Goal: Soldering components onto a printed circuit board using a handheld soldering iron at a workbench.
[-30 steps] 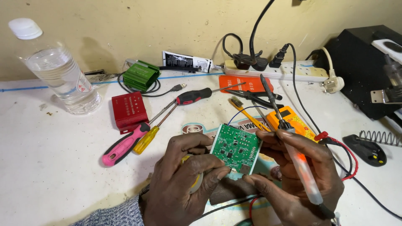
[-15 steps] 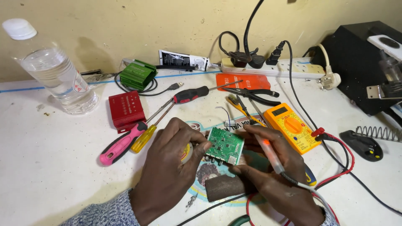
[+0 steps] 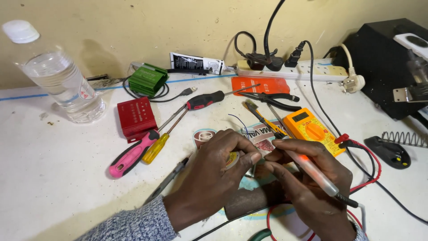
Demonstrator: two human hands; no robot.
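At the upper left of the frame a clear water bottle [image 3: 60, 78] with a white cap stands on the white counter [image 3: 53, 178]. Right of it lies a red box [image 3: 136, 117], with a green block [image 3: 147, 79] and a black cable behind it near the wall. Below the red box a pink-handled screwdriver [image 3: 131, 157] and a yellow-handled screwdriver [image 3: 156, 148] lie side by side, and a red-and-black screwdriver [image 3: 205, 100] points toward the upper right.

In the lower middle the left hand [image 3: 209, 178] is curled, its fingers closed around a small round yellowish thing [image 3: 232, 159], seemingly a roll; what it is cannot be told for sure. The left fingertips meet those of the right hand [image 3: 307, 183] above a printed sticker on the counter. The right hand is closed in a pen grip on a soldering iron [image 3: 312, 172] with a glowing orange band in its translucent handle, the tip pointing up-left to where the two hands meet, the cord leaving at the lower right.

Just beyond the right hand lie a yellow multimeter [image 3: 310, 129], black pliers [image 3: 272, 99] and an orange card [image 3: 261, 85]. Along the wall runs a white power strip [image 3: 290, 69]. At the far right sit a coiled iron stand [image 3: 394, 149] and a black box [image 3: 388, 67].
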